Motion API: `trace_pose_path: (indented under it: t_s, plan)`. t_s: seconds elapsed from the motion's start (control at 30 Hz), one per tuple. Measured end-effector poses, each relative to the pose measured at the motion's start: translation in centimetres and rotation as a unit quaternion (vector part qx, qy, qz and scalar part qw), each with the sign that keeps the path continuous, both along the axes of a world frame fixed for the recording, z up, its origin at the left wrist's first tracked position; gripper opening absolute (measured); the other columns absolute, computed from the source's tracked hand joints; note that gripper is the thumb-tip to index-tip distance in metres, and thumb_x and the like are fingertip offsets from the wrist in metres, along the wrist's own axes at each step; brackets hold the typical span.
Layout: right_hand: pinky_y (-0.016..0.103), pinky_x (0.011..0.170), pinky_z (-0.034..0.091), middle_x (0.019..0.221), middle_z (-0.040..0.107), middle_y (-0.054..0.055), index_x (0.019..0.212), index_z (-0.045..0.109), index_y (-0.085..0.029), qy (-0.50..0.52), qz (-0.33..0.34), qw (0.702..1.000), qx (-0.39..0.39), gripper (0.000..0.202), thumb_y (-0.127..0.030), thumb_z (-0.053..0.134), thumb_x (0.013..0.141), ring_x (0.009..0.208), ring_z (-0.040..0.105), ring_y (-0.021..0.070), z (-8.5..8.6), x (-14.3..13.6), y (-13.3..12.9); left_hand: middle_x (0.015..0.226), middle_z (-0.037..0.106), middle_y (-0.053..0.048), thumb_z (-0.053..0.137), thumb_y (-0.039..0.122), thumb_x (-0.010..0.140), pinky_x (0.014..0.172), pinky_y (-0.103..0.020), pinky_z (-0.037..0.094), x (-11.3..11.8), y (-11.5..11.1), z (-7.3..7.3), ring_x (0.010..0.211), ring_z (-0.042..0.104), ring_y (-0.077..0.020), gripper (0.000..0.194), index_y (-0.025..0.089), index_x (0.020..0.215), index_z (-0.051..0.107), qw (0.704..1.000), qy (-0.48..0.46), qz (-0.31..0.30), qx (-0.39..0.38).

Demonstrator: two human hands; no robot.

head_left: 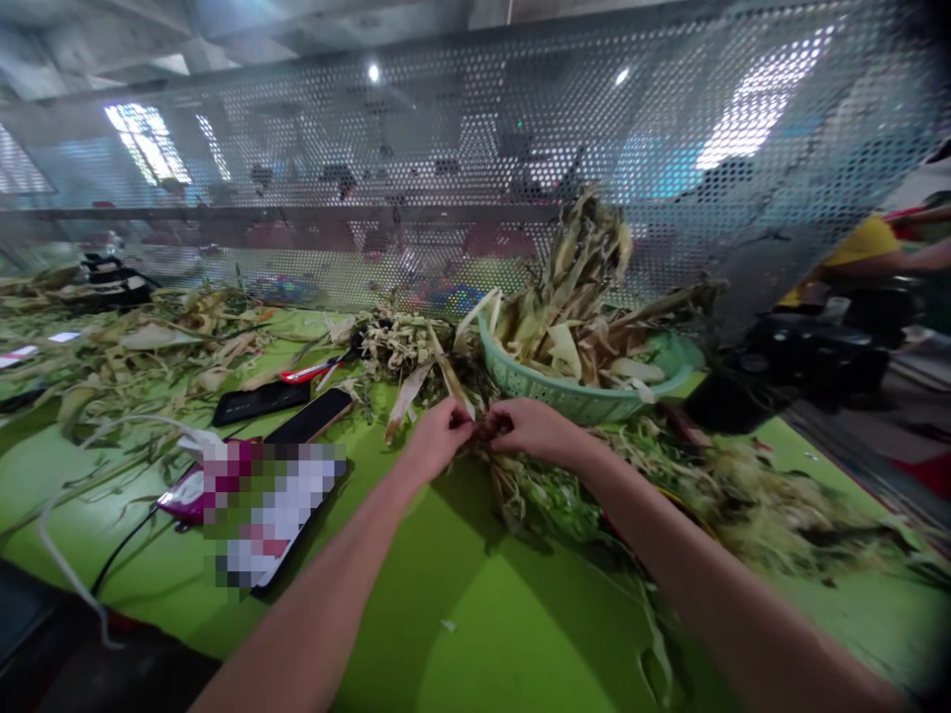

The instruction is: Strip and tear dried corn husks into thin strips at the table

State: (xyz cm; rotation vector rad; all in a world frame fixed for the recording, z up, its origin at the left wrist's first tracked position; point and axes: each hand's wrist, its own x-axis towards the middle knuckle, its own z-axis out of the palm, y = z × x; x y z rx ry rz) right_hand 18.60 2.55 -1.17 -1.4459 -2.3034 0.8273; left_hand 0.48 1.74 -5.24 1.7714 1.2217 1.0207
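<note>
My left hand (440, 434) and my right hand (536, 432) meet over the green table (453, 604), fingertips pinched close together. Between them is a small brownish piece of dried corn husk (481, 432), mostly covered by the fingers. Withered strands (509, 495) hang just below my right hand. A pale husk strip (450, 374) rises behind my left hand, and another husk leaf (407, 401) lies beside it. Right behind my hands stands a green plastic basket (565, 391) heaped with dry husks (569, 342).
Left are phones (323, 416) (286, 525), a magenta packet (212, 485), a white cable (55, 545) and a red-handled cutter (308, 373). Dry leaves (170, 342) cover the far left. Corn silk (773, 495) lies right. A perforated metal screen (446, 149) stands behind; a yellow-sleeved person (866, 248) is at right.
</note>
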Motion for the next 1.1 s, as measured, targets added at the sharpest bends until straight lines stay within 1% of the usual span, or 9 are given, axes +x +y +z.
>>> trace_pose_path:
  t_s: [0.17, 0.27, 0.37, 0.47, 0.57, 0.7, 0.87, 1.0, 1.1]
  plan:
    - [0.023, 0.056, 0.037, 0.062, 0.063, -0.001, 0.072, 0.067, -0.015, 0.031, 0.019, 0.999, -0.016, 0.016, -0.027, 0.061, 0.063, 0.06, 0.053, 0.014, 0.1, 0.3, 0.4, 0.071, 0.058, 0.001, 0.062, 0.023, 0.073, 0.061, -0.023, 0.04, -0.1, 0.2, -0.3, 0.066, 0.053, -0.0121, 0.011, 0.017, 0.076, 0.054, 0.999, -0.018, -0.02, -0.018]
    - [0.023, 0.057, 0.037, 0.061, 0.063, -0.001, 0.071, 0.067, -0.015, 0.035, 0.017, 0.999, -0.019, 0.016, -0.028, 0.061, 0.063, 0.06, 0.053, 0.0138, 0.2, 0.3, 0.5, 0.073, 0.059, 0.001, 0.061, 0.02, 0.072, 0.063, -0.023, 0.041, 0.0, 0.2, -0.4, 0.068, 0.054, -0.0122, 0.009, 0.017, 0.077, 0.055, 0.999, -0.025, -0.037, -0.028]
    - [0.024, 0.057, 0.037, 0.061, 0.062, -0.001, 0.069, 0.067, -0.015, 0.047, 0.015, 0.998, -0.029, 0.016, -0.029, 0.063, 0.063, 0.06, 0.052, 0.0138, 0.5, 0.2, 0.4, 0.071, 0.058, 0.002, 0.06, 0.017, 0.072, 0.061, -0.023, 0.041, 0.0, 0.4, -0.5, 0.066, 0.054, -0.012, 0.009, 0.017, 0.078, 0.053, 0.998, -0.034, -0.039, -0.038]
    - [0.024, 0.057, 0.037, 0.062, 0.061, -0.001, 0.069, 0.066, -0.015, 0.071, 0.016, 0.996, -0.05, 0.018, -0.033, 0.063, 0.066, 0.06, 0.051, 0.0133, 1.1, 0.2, 0.1, 0.067, 0.056, 0.004, 0.062, 0.016, 0.07, 0.057, -0.022, 0.039, 0.0, 0.6, -0.5, 0.061, 0.052, -0.011, 0.016, 0.018, 0.079, 0.05, 0.997, -0.051, -0.023, -0.043]
    - [0.024, 0.057, 0.037, 0.062, 0.06, -0.001, 0.07, 0.066, -0.015, 0.091, 0.013, 0.994, -0.066, 0.021, -0.035, 0.065, 0.067, 0.059, 0.05, 0.0126, 1.7, 0.2, -0.1, 0.064, 0.053, 0.005, 0.066, 0.018, 0.067, 0.054, -0.021, 0.035, 0.1, 0.6, -0.5, 0.058, 0.048, -0.0101, 0.02, 0.019, 0.074, 0.047, 0.999, -0.028, 0.011, -0.032]
    - [0.025, 0.06, 0.039, 0.064, 0.061, 0.001, 0.07, 0.067, -0.015, 0.104, 0.0, 0.993, -0.063, 0.022, -0.037, 0.065, 0.068, 0.062, 0.051, 0.0137, 2.0, 0.0, -0.3, 0.065, 0.054, 0.004, 0.066, 0.019, 0.067, 0.055, -0.021, 0.035, 0.2, 0.5, -0.4, 0.06, 0.048, -0.0104, 0.016, 0.017, 0.071, 0.051, 0.999, -0.019, 0.013, -0.026]
    - [0.026, 0.061, 0.039, 0.067, 0.062, 0.001, 0.073, 0.067, -0.015, 0.116, -0.005, 0.991, -0.06, 0.025, -0.04, 0.062, 0.071, 0.062, 0.051, 0.0139, 2.2, -0.4, -0.7, 0.068, 0.059, 0.002, 0.067, 0.018, 0.066, 0.058, -0.023, 0.038, 0.3, 0.4, -0.3, 0.063, 0.051, -0.0118, 0.013, 0.017, 0.075, 0.057, 0.999, -0.015, -0.004, -0.028]
    - [0.026, 0.06, 0.038, 0.065, 0.06, 0.001, 0.074, 0.068, -0.015, 0.113, 0.0, 0.993, -0.037, 0.026, -0.04, 0.061, 0.072, 0.061, 0.05, 0.0137, 2.2, -0.8, -0.9, 0.071, 0.062, 0.0, 0.067, 0.021, 0.067, 0.061, -0.024, 0.04, 0.3, 0.5, -0.5, 0.065, 0.052, -0.0124, 0.014, 0.016, 0.077, 0.059, 0.999, -0.026, -0.018, -0.016]
    - [0.025, 0.061, 0.038, 0.066, 0.062, 0.001, 0.075, 0.068, -0.016, 0.103, 0.018, 0.994, -0.022, 0.024, -0.039, 0.062, 0.073, 0.064, 0.052, 0.0143, 2.2, -0.9, -1.0, 0.07, 0.06, 0.001, 0.07, 0.022, 0.065, 0.062, -0.025, 0.04, 0.3, 0.4, -0.6, 0.064, 0.051, -0.0121, 0.017, 0.015, 0.075, 0.059, 0.999, -0.027, -0.023, -0.005]
